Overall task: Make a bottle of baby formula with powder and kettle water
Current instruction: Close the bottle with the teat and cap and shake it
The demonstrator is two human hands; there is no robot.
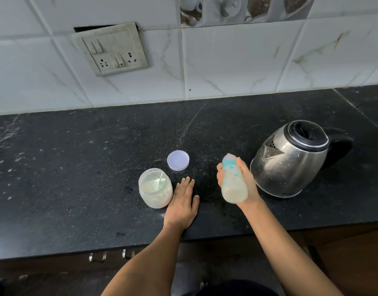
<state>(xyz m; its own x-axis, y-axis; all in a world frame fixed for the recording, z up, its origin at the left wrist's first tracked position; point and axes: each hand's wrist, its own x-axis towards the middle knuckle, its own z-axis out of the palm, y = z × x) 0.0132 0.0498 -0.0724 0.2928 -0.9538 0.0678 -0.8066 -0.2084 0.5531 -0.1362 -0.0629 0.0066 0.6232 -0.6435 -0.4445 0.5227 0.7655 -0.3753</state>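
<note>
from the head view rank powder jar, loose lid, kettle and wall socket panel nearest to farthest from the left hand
From the left hand, flat on the counter:
1. powder jar, right beside the hand on its left.
2. loose lid, just beyond the fingers.
3. kettle, off to the right, past the right hand's bottle.
4. wall socket panel, up on the tiled wall.

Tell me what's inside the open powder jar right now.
The powder jar holds pale powder, with a light green scoop standing in it. The scoop's bowl is buried, so its fill is hidden. The jar's lid lies apart on the counter.
</note>
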